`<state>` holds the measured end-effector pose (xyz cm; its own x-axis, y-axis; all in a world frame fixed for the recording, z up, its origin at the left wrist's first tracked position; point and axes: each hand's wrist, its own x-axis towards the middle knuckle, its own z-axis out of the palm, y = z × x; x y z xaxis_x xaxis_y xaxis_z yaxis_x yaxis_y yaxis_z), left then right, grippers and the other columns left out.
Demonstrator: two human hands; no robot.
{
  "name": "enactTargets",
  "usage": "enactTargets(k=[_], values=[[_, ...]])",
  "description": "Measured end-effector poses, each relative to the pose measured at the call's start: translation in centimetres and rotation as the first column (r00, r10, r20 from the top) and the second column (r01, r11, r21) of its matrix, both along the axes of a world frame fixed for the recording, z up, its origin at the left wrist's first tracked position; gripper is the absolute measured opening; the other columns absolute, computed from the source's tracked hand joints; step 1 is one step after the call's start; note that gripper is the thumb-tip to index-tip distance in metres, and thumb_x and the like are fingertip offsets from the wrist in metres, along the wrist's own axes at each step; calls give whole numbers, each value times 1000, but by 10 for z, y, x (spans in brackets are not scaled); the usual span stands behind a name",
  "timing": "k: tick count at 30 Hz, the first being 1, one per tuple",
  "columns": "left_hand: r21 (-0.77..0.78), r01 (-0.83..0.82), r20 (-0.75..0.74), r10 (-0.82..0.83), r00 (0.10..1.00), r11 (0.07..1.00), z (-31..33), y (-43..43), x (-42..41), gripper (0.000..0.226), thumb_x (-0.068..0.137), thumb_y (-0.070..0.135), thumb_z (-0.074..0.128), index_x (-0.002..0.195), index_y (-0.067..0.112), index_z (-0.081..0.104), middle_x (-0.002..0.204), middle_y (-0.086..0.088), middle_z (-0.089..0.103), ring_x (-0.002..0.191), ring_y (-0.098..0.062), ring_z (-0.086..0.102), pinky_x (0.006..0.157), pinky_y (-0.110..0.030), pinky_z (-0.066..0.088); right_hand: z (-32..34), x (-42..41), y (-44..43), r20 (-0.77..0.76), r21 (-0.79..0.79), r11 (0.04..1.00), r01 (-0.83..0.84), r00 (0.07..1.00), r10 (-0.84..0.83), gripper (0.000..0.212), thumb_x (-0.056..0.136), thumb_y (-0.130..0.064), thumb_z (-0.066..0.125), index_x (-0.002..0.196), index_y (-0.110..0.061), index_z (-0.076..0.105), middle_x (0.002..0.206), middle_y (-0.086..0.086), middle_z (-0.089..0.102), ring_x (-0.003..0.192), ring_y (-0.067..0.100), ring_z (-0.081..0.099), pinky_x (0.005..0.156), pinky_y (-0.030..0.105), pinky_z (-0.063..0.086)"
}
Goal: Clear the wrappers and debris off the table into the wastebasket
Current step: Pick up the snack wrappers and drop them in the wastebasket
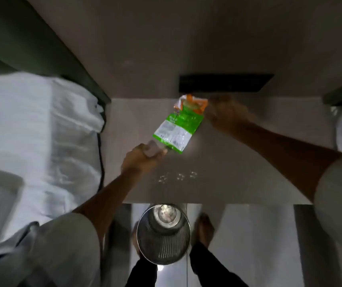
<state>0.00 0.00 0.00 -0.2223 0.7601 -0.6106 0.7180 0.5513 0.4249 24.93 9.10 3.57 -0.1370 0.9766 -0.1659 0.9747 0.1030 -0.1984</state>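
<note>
The green wrapper point(176, 123) is held by the closed left-hand grip point(143, 158); right-hand grip point(226, 114) unclear; carrying to the wastebasket point(164, 235) comes next.

The desk point(228, 183) fills the middle, its far edge against the wall. A wrapper point(177, 125) lies on the desk at mid-far, slanting from far right to near left. The left hand point(140, 160) is at the wrapper's near end, the right hand point(226, 114) at its far end. Crumbs point(178, 176) lie on the desk nearer than the wrapper. The wastebasket point(164, 235) stands on the floor just before the desk's near edge. A bed point(37, 131) lies left of the desk.
</note>
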Motion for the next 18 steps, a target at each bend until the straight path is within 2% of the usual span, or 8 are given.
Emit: enactTargets(k=[2, 4, 7, 10, 12, 14, 16, 18], values=[[-190, -181, 156, 212, 965, 965, -29, 6, 8, 70, 50, 81, 65, 79, 17, 63, 80, -8, 75, 43, -19, 62, 44, -21, 46, -27, -7, 19, 43, 5, 999, -50, 998, 49, 39, 86, -28, 61, 119, -8, 55, 121, 20, 59, 116, 39, 52, 86, 50, 50], [-279, -289, 229, 355, 906, 916, -53, 16, 15, 63, 59, 76, 67, 78, 16, 62, 66, -4, 72, 28, -10, 53, 34, -15, 39, -50, -14, 40, 78, -61, 998, -6, 997, 11, 47, 84, -27, 66, 126, -11, 52, 127, 16, 56, 123, 36, 47, 90, 51, 49], [-214, -380, 311, 431, 847, 900, -72, 30, 31, 40, 77, 57, 67, 70, 18, 60, 58, 2, 63, 25, -5, 45, 31, -10, 34, -77, -19, 51, 123, -118, 991, 68, 991, -54, 46, 84, -31, 67, 125, -14, 56, 128, 14, 59, 122, 35, 52, 92, 50, 48], [-139, -483, 422, 493, 761, 865, -72, 37, 43, 31, 84, 29, 70, 61, 18, 53, 56, 2, 54, 29, -5, 40, 31, -7, 27, -80, -20, 47, 93, -10, 996, 94, 991, -93, 38, 85, -26, 64, 120, -12, 58, 119, 18, 65, 109, 39, 62, 85, 47, 52], [-7, -504, 515, 435, 739, 864, -65, 34, 49, 34, 87, 18, 67, 61, 18, 46, 58, -3, 53, 30, -1, 43, 33, -9, 31, -72, -18, 31, 45, 60, 995, 75, 996, -78, 35, 87, -20, 58, 120, -9, 54, 115, 22, 65, 101, 44, 63, 79, 48, 52], [157, -471, 561, 314, 766, 868, -50, 23, 52, 26, 89, 15, 65, 68, 13, 49, 67, -13, 57, 47, -11, 55, 48, -20, 44, -62, -14, 7, 8, 90, 995, 39, 999, -40, 34, 90, -20, 53, 122, -9, 50, 117, 23, 63, 96, 46, 64, 76, 49, 51], [309, -335, 464, 166, 870, 890, -34, 2, 53, 14, 91, 22, 62, 87, 10, 58, 80, -15, 66, 67, -23, 63, 64, -31, 51, -53, -6, -22, -5, 72, 997, -11, 1000, 12, 33, 93, -20, 51, 124, -10, 48, 120, 22, 63, 94, 44, 66, 76, 50, 52], [421, -146, 298, 16, 955, 895, -24, -29, 50, 22, 92, 34, 54, 97, 12, 58, 83, -11, 72, 72, -28, 67, 62, -33, 51, -48, -1, -57, 8, 20, 998, -52, 999, 51, 32, 94, -21, 52, 125, -11, 48, 121, 19, 64, 91, 41, 68, 76, 49, 53]])
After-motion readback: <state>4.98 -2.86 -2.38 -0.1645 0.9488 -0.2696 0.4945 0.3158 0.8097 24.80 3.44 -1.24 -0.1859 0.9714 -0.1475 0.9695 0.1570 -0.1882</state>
